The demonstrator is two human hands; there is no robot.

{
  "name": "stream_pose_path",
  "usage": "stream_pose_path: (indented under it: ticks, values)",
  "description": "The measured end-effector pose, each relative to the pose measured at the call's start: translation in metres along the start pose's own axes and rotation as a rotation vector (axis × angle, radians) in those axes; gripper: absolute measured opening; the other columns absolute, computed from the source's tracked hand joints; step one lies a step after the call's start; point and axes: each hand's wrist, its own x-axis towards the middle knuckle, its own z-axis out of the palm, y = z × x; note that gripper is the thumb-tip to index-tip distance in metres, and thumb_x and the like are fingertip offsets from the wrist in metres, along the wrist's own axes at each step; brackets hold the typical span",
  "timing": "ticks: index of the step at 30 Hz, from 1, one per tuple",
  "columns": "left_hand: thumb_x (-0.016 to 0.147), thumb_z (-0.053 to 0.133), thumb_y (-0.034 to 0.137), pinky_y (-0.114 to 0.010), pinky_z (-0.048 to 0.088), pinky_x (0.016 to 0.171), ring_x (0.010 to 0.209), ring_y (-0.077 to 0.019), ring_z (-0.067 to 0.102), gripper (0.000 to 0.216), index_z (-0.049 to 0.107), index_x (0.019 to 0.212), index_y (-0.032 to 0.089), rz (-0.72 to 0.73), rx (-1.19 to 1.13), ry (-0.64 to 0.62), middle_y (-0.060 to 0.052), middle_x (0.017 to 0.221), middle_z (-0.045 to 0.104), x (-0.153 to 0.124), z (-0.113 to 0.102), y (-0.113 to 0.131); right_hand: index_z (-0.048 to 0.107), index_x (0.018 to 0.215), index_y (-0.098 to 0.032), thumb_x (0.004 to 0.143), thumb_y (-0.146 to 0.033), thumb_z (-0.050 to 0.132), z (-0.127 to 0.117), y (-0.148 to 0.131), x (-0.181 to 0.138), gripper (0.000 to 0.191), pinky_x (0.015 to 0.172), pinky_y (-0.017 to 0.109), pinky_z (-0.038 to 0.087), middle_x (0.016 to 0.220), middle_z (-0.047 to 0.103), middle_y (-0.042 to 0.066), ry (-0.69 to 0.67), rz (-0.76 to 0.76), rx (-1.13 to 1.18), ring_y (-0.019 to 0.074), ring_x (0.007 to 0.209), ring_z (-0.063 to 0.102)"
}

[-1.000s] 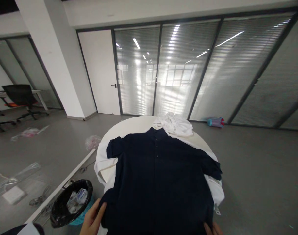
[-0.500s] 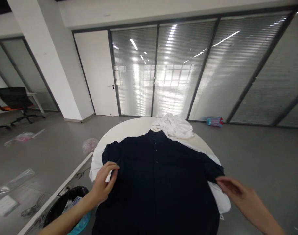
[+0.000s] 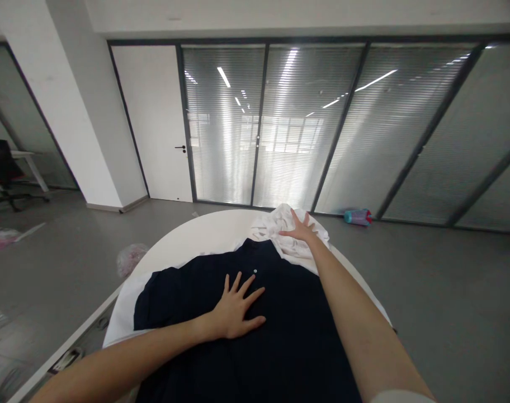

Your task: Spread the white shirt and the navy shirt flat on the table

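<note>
Dark shirt: the dark shirt (image 3: 255,336) lies spread flat on the round white table (image 3: 196,238), filling the lower middle of the frame, collar toward the far edge.
Left hand: the left hand (image 3: 238,308) rests palm down on the shirt's chest, fingers splayed wide, gripping nothing, just below a small pale button (image 3: 255,272).
Right hand: the right hand (image 3: 300,229) reaches past the collar and lies open, fingers spread, on the white garment (image 3: 275,226) bunched at the table's far edge.
White cloth: a white cloth (image 3: 121,313) shows under the shirt at lower left.
Floor: a blue and red object (image 3: 357,216) lies by the glass wall at right of centre.
</note>
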Motion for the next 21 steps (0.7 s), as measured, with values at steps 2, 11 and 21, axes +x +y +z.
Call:
stream_pose_path:
  ticks: [2, 11, 21]
  values:
    - [0.090, 0.039, 0.073, -0.078, 0.003, 0.109, 0.147, -0.0483, 0.007, 0.075, 0.028, 0.155, 0.038, -0.012, 0.020, -0.010, -0.008, 0.164, 0.017, -0.003, -0.002, 0.001, 0.009, 0.155, -0.047, 0.055, -0.081, 0.073, 0.022, 0.005, 0.009, 0.123, 0.102, 0.079, 0.010, 0.162, -0.022, 0.011, -0.084, 0.083, -0.043, 0.0602, 0.141, 0.000]
    - [0.075, 0.047, 0.087, -0.077, 0.004, 0.109, 0.147, -0.0496, 0.007, 0.096, 0.027, 0.155, 0.037, -0.040, 0.033, -0.034, -0.010, 0.164, 0.014, 0.000, -0.005, -0.001, 0.065, 0.120, -0.026, 0.075, -0.046, 0.073, 0.065, 0.016, -0.001, 0.050, 0.108, 0.065, 0.026, 0.126, 0.062, 0.015, 0.245, 0.203, 0.299, 0.0397, 0.127, 0.049]
    - [0.071, 0.043, 0.091, -0.073, 0.002, 0.112, 0.148, -0.0456, 0.008, 0.096, 0.036, 0.151, 0.037, -0.118, 0.048, -0.028, -0.011, 0.163, 0.020, 0.007, -0.007, -0.012, 0.048, 0.137, -0.011, 0.083, -0.030, 0.059, -0.021, 0.036, -0.020, 0.058, 0.095, 0.034, 0.053, 0.137, 0.058, 0.017, 0.617, 0.159, 0.815, 0.0186, 0.118, 0.061]
